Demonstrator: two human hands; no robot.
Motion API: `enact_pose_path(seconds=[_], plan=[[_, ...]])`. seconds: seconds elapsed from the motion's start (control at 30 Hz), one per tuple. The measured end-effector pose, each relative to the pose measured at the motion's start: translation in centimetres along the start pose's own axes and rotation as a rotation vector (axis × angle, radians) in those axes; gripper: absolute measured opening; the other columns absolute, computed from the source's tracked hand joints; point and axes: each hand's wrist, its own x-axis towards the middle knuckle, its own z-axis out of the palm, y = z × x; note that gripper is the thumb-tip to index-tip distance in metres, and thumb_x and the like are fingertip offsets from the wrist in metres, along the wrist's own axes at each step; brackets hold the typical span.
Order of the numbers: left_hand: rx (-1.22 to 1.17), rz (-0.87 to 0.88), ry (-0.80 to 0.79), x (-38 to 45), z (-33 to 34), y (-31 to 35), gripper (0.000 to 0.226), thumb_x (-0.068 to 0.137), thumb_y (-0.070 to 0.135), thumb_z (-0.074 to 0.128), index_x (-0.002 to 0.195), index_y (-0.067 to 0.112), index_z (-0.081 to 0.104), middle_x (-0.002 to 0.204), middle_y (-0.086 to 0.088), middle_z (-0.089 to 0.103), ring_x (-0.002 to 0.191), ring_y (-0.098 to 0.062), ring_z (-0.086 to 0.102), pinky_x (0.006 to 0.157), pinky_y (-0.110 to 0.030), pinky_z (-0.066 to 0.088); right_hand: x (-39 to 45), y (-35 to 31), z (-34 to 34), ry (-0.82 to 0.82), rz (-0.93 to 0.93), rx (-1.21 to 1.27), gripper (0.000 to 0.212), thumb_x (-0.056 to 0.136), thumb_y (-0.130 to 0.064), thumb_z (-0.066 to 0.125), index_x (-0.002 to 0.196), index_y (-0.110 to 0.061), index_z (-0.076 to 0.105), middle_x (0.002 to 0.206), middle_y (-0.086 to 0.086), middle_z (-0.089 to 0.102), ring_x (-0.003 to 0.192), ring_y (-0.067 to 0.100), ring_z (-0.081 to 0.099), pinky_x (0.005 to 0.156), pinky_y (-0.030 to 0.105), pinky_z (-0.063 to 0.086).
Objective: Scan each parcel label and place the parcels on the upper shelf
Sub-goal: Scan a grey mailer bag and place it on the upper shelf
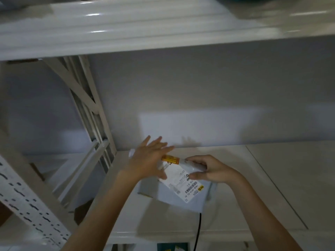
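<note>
A grey-white poly mailer parcel (183,194) lies on the white shelf (235,187), its white shipping label (178,178) with barcodes facing up and an orange sticker (170,159) at its far end. My left hand (150,156) hovers over the parcel's far left part with straight, spread fingers, motion-blurred. My right hand (206,171) grips the parcel's right far edge, fingers curled round it and thumb on the label. No scanner is visible; a black cable (198,230) hangs down from under the parcel over the shelf's front edge.
A higher white shelf board (145,29) spans the top of the view. A white perforated upright with diagonal braces (87,105) stands at the left. The grey wall (199,98) is behind. Teal items (172,247) show on a lower level.
</note>
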Motion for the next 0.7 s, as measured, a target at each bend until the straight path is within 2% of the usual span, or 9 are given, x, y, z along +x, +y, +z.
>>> enact_pose_path(seconds=[0.07,0.13,0.2,0.27,0.33,0.4,0.5,0.57,0.7], plan=[[-0.139,0.028,-0.171,0.3,-0.7,0.2,0.072,0.063,0.048,0.078,0.127,0.036,0.048,0.124,0.011,0.060,0.119,-0.019,0.052,0.091,-0.028,0.039,0.5,-0.8,-0.2,-0.059,-0.006,-0.101,0.055,0.070,-0.018,0.081,0.121,-0.017,0.060,0.117,-0.007,0.065,0.107,0.002,0.061,0.092,0.019,0.049],[-0.273,0.010,-0.223,0.2,-0.5,0.2,0.048,0.062,0.046,0.079,0.099,0.037,0.051,0.088,0.016,0.060,0.083,-0.012,0.058,0.060,-0.023,0.037,0.7,-1.5,-0.6,-0.099,-0.008,-0.161,0.054,0.065,-0.024,0.084,0.115,-0.026,0.062,0.111,-0.017,0.063,0.101,-0.009,0.059,0.088,0.013,0.048],[-0.353,-0.033,-0.133,-0.1,-0.1,-0.4,0.045,0.061,0.051,0.078,0.092,0.036,0.050,0.077,0.015,0.055,0.073,-0.010,0.055,0.056,-0.024,0.038,0.7,-1.6,-1.0,0.023,-0.042,-0.116,0.056,0.062,-0.027,0.086,0.111,-0.035,0.060,0.111,-0.016,0.062,0.104,-0.006,0.058,0.090,0.017,0.048],[-0.475,-0.144,0.013,-0.5,0.6,-1.2,0.046,0.061,0.052,0.079,0.092,0.031,0.053,0.078,0.013,0.056,0.073,-0.011,0.056,0.063,-0.029,0.042,0.5,-0.5,-1.2,0.368,-0.071,-0.058,0.068,0.064,-0.029,0.085,0.123,-0.032,0.052,0.121,-0.010,0.056,0.116,0.005,0.051,0.096,0.021,0.043],[-0.792,-0.291,0.158,-1.1,1.9,-1.6,0.041,0.063,0.042,0.083,0.090,0.023,0.058,0.077,0.009,0.061,0.071,-0.010,0.059,0.064,-0.028,0.043,0.1,1.4,-0.9,0.676,0.046,-0.029,0.082,0.069,-0.039,0.079,0.139,-0.026,0.038,0.131,-0.011,0.044,0.123,0.007,0.039,0.100,0.024,0.034],[-1.206,-0.459,0.278,-1.7,3.5,-1.3,0.031,0.068,0.028,0.084,0.091,0.018,0.066,0.086,0.004,0.073,0.075,-0.011,0.069,0.065,-0.023,0.051,-0.1,3.9,0.2,0.764,0.257,0.046,0.080,0.078,-0.044,0.069,0.144,-0.020,0.030,0.141,-0.002,0.041,0.129,0.015,0.039,0.104,0.030,0.033],[-1.605,-0.610,0.322,-2.4,6.1,-0.2,0.026,0.076,0.024,0.077,0.100,0.017,0.069,0.097,-0.005,0.076,0.085,-0.018,0.073,0.076,-0.034,0.058,0.1,7.5,3.1,0.588,0.551,0.009,0.070,0.087,-0.041,0.060,0.140,-0.006,0.032,0.140,0.016,0.044,0.127,0.029,0.046,0.102,0.037,0.039],[-1.769,-0.624,0.326,-2.5,7.5,0.4,0.030,0.081,0.022,0.073,0.108,0.013,0.067,0.102,-0.008,0.075,0.094,-0.023,0.071,0.087,-0.041,0.055,0.6,8.8,5.4,0.428,0.646,-0.104,0.054,0.086,-0.039,0.060,0.122,-0.001,0.045,0.118,0.018,0.055,0.103,0.029,0.058,0.083,0.035,0.048],[-1.923,-0.583,0.300,-2.0,9.6,1.5,0.032,0.083,0.018,0.070,0.114,0.013,0.063,0.106,-0.005,0.074,0.097,-0.021,0.071,0.078,-0.035,0.058,2.3,9.6,8.2,0.321,0.732,-0.272,0.011,0.087,-0.019,0.053,0.088,-0.010,0.047,0.091,0.008,0.055,0.079,0.023,0.056,0.066,0.031,0.042]])
